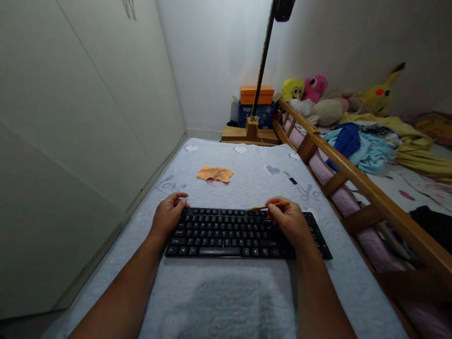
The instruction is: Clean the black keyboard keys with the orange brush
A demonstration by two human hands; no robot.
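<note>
Two bare hands were at work in our head view, both at a black keyboard [219, 235] that lay flat, lengthwise from left to right, on a pale blue quilted cover [219, 296]. We saw the left hand [167, 215] against the keyboard's far left corner, its fingers loosely curled, with a small gap between thumb and forefinger; the others were partly hidden, so we could not tell whether they gripped the edge. The right hand [287, 220] was over the right part of the keyboard, thumb and fingers pinching a thin orange stick [260, 207]. We saw its pale tip pointing left, at the keyboard's far edge, but could not tell whether it touched. Beyond the keyboard we had a crumpled orange cloth [214, 173] on the cover, with a bit of pink showing under its near edge, and farther right a slender tool [294, 181] with a black middle, lying aslant. Past the cover's far end stood an orange box [256, 95] on top of a blue box [256, 115], just behind a dark upright pole [264, 61]. To our right ran a wooden rail [341, 160], with plush toys [316, 89] and rumpled clothes [374, 146] behind it.
</note>
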